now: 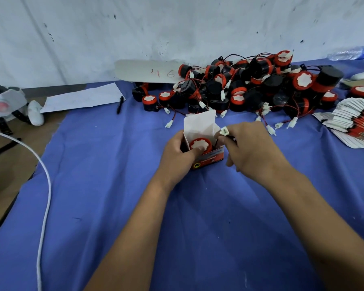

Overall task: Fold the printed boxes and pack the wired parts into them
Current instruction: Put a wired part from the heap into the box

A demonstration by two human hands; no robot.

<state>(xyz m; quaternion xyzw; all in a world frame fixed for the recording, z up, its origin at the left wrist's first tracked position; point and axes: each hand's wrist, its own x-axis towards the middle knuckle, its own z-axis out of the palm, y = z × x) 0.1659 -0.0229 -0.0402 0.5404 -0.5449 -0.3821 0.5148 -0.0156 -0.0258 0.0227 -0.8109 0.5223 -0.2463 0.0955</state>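
Head view: a small printed box [206,143] stood upright on the blue cloth [114,185] covering the tabletop, approx. centre, top flap raised w/ its white inside facing the camera. Inside sat one wired part [199,144], red rim & white cap up. The left hand [178,156] gripped the box's left side, fingers curled round it, thumb reaching over the rim onto the part's white cap. The right hand [250,150] was just right of the box, pinching the part's white connector [223,131] betw. thumb & fingertips above the box's right edge; other fingers loosely curled. Behind the box, against the white wall, lay a big pile of wired parts [250,87], black bodies, red rims, red/black leads w/ white plugs trailing onto the cloth. Far right: a fanned stack of flat unfolded boxes [353,124]. Left of the pile: a white card marked "46" [149,71], a black pen [120,105], a white paper sheet [82,98]. A white cable [46,181] curved down the left edge. A clear plastic bottle [351,53] lay top right.
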